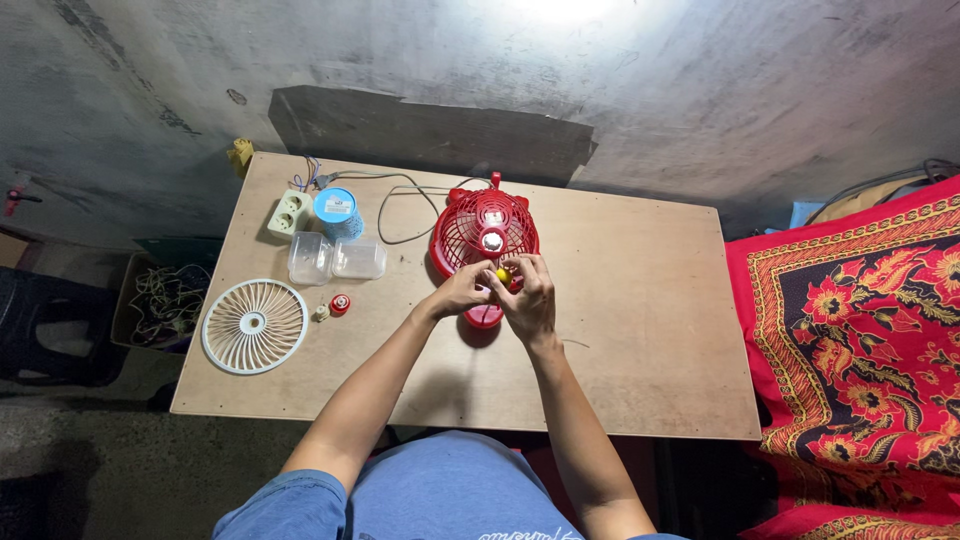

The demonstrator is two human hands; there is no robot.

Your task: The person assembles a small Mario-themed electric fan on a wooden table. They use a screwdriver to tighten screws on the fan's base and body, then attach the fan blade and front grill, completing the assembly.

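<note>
Both hands meet over the lower front of a small red fan [484,240] that lies near the middle of a plywood table [640,330], its wire guard facing up. The left hand [462,291] is curled nearly closed, thumb and fingertips pinched toward a small yellow part [502,274] at the fan's lower edge; the right hand [530,297] is likewise bent in, fingers pressed close against the same spot, so the two hands touch or nearly touch each other there. Which hand actually grips the yellow part cannot be told, since the fingers cover most of it. The fan's base is largely hidden beneath the hands, with only a red bit showing under the wrists. Left of the fan lie a white round fan grille [255,326], a small red knob [340,303] just beside a tiny pale piece, a clear plastic container [335,258], a blue roll [338,212] and a white power strip [288,213], with dark cord looping toward the fan. A red patterned cloth [860,340] is cut off at the right edge
</note>
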